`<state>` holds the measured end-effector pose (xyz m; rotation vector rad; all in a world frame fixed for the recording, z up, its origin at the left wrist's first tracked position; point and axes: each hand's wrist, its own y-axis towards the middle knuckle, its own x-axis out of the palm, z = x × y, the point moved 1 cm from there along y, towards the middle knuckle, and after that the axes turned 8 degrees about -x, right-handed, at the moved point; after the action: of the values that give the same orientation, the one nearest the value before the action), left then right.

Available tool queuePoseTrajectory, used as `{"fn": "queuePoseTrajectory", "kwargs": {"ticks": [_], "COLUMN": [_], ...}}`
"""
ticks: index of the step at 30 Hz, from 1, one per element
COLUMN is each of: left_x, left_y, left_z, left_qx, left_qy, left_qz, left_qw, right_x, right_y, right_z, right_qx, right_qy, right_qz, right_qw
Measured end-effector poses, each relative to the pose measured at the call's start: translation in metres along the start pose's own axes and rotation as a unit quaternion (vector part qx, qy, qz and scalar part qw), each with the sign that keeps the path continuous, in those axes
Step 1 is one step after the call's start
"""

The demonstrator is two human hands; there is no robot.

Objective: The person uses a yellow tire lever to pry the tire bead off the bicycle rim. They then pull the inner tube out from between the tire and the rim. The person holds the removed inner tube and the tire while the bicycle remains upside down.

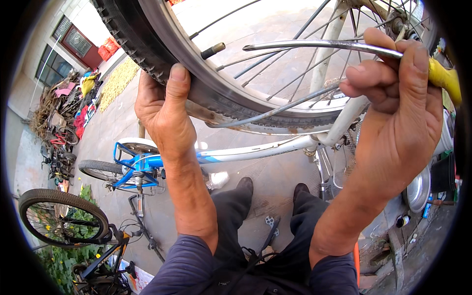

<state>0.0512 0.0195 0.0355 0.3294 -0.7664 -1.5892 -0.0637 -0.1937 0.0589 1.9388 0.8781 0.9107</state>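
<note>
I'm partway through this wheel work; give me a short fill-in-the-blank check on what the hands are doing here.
1. The left hand grips the wheel's black rubber ____.
2. The right hand holds a metal tool whose handle is ____ in colour.
3. The tool's tip points toward the ____ side of the picture.
4. Thin metal ____ cross the inside of the wheel.

Missing words: tire; yellow; left; spokes.

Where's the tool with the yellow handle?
In the head view, the yellow-handled tool is at the upper right, in the right hand, pointing left toward the valve stem.
</note>
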Motion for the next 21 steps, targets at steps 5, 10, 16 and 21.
{"fn": "queuePoseTrajectory", "kwargs": {"ticks": [5,10,16,21], "left_x": [0.0,0.003,0.002,0.003], "left_y": [0.0,-0.002,-0.002,-0.003], "left_z": [0.001,0.003,0.004,0.006], "left_qx": [0.004,-0.007,-0.006,-0.005], "left_qy": [0.007,-0.004,0.008,0.01], "left_qz": [0.007,-0.006,-0.001,-0.009], "left_qw": [1.0,1.0,1.0,1.0], "right_x": [-0.011,0.013,0.025,0.025], "right_y": [0.004,-0.005,-0.008,-0.009], "right_z": [-0.002,-0.004,-0.003,-0.002], "right_qx": [-0.001,0.005,0.017,0.01], "right_qy": [0.017,0.035,0.044,0.037], "right_qz": [0.019,0.018,0.029,0.029], "right_qw": [1.0,0.999,0.998,0.999]}}
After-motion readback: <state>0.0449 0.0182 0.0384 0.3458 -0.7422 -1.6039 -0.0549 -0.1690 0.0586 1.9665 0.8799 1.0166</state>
